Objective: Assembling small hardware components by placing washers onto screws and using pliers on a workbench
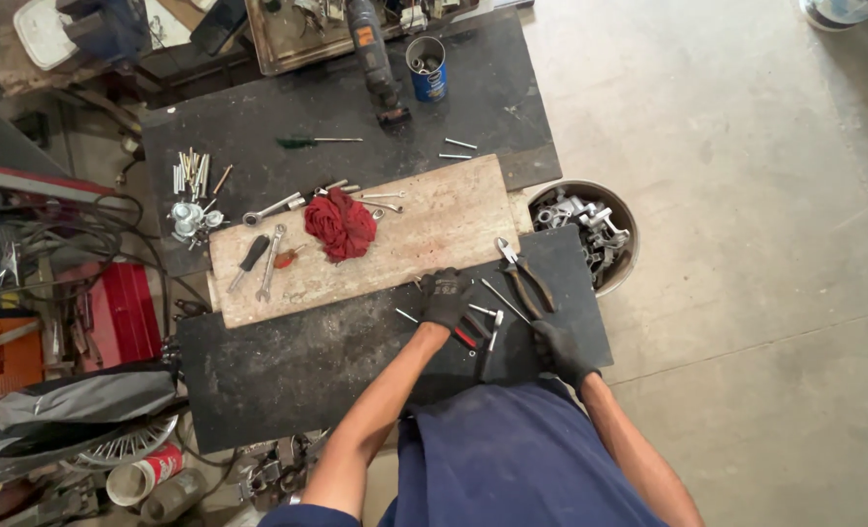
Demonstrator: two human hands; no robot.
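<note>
Both my hands wear black gloves. My left hand (pixel 446 298) rests palm down on the dark mat (pixel 297 366), over a red-handled tool (pixel 466 337) and small metal rods (pixel 500 298). My right hand (pixel 560 351) lies on the mat near its right edge, just below a pair of pliers (pixel 524 273); whether it grips anything I cannot tell. A wooden board (pixel 434 229) lies beyond the hands, with a red rag (pixel 340 224), wrenches (pixel 271 259) and a screwdriver (pixel 250 259) on it.
A round bucket of metal parts (pixel 590 234) stands right of the board. Farther off lie a green screwdriver (pixel 315 141), a blue can (pixel 427 68), a power drill (pixel 375 59) and several bolts (pixel 192 176). A red toolbox (pixel 121 312) and clutter sit left; bare concrete floor right.
</note>
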